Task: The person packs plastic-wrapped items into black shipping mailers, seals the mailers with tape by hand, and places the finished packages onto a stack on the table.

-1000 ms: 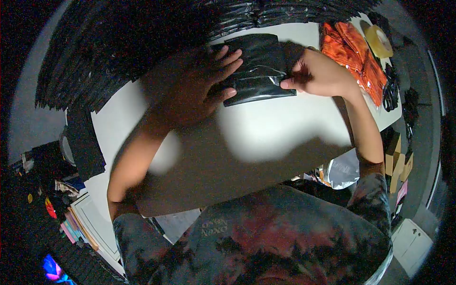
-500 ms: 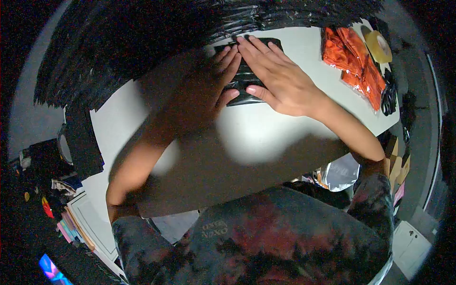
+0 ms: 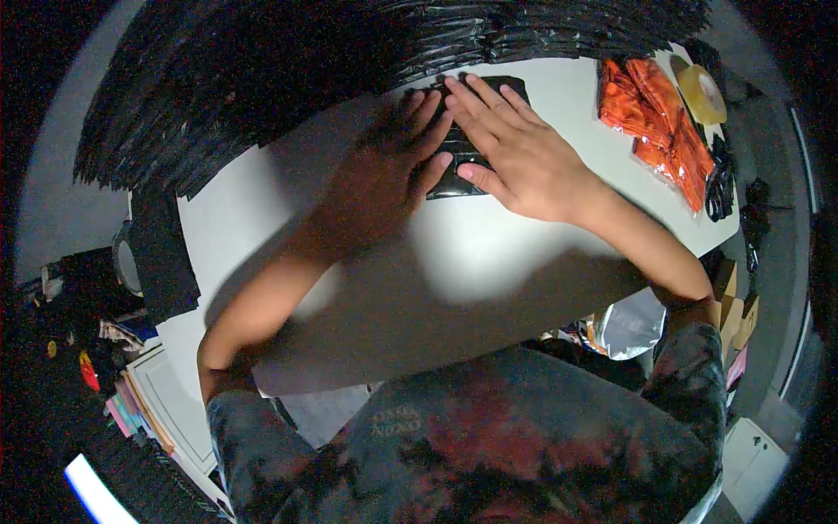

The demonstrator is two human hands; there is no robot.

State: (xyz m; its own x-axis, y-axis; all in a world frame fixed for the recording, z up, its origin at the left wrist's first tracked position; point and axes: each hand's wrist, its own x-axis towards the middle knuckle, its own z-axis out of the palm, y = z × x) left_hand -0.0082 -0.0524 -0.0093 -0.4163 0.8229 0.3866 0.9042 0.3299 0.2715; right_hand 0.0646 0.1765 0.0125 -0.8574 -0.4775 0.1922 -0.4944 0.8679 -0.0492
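Note:
A shiny black plastic packet (image 3: 449,185) lies flat on the white table (image 3: 476,253), partly covered by both hands. My left hand (image 3: 380,170) rests on the packet's left side, in deep shadow, its fingers stretched out. On the right side of the packet my right hand (image 3: 524,157) lies flat, fingers extended toward the far edge. The two thumbs point at each other across the packet, a small gap between them. What the packet contains cannot be seen.
A large heap of black plastic packets (image 3: 463,39) lines the table's far side. Orange items in clear bags (image 3: 659,131) lie at the right, near a roll of yellowish tape (image 3: 700,94) and a black cord bundle (image 3: 720,188). Black cloth (image 3: 161,253) hangs at the left edge.
Both hands stay flat on the packet; the left fingers and thumb have shifted slightly along it. The whole view has moved a little, so everything sits slightly lower and to the right.

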